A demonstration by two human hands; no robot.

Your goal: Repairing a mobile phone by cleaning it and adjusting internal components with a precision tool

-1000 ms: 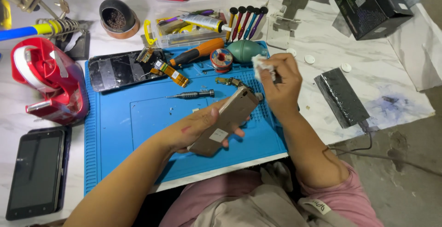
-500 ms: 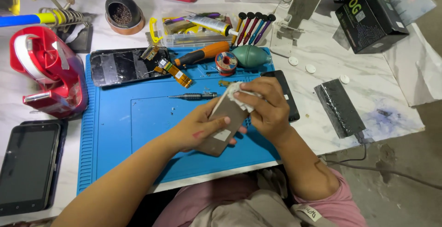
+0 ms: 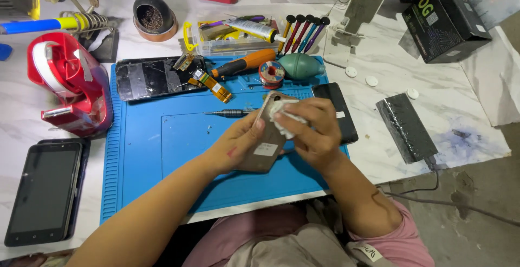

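Head view, looking down: the left hand grips a tan phone back panel from its left edge, thumb laid over the face and the other fingers hidden underneath. The panel is held off the blue work mat, above the mat's right half, with its long axis running from lower left near the person's lap up and away to the right. It tilts so the upper end is the far one.

The right hand is closed around a small white wad of cloth or tissue, pinched between thumb and fingertips and pressed onto the upper end of the panel. So the wad touches the panel at its far end, and the rest of the panel's length lies down and to the left of the right hand, toward the left hand's thumb. A pale sticker shows on the lower part of the face.

Just beyond the two hands a thin screwdriver lies on the mat, pointing left to right, apart from the panel. A black phone lies partly under the right hand's knuckles at the mat's right edge. A green air blower and an orange-handled screwdriver sit farther back. On the bench to the left stands a red tape dispenser.
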